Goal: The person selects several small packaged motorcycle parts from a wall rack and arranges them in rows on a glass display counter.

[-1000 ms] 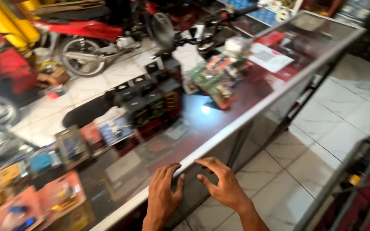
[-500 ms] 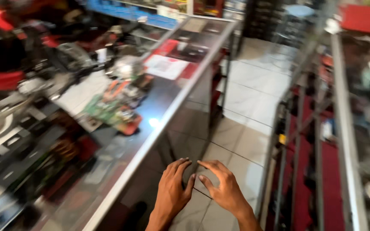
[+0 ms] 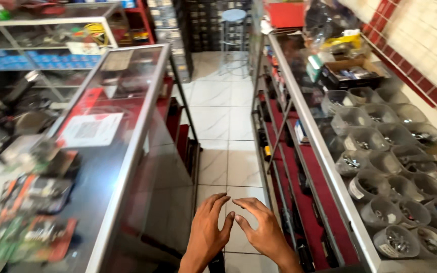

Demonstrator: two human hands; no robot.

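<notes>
Both of your hands are hanging empty in the aisle, low in the view: your left hand [image 3: 207, 233] and your right hand [image 3: 263, 231] are holding nothing, the fingers are spread loosely, and the thumbs are pointing toward each other and almost meeting above the white tiled floor [image 3: 228, 121]. Neither hand is touching a thing. Nearest to your left hand is the metal edge of the glass counter [image 3: 127, 151], which is running away from you with its long axis straight ahead. Your right hand is standing nearer to the red shelves [image 3: 307, 197] of the other counter, also running straight ahead. On top of that counter, well apart to the right, clear plastic tubs [image 3: 380, 177] with small metal parts are standing in rows. A stool [image 3: 233, 20] is waiting far down the aisle.
</notes>
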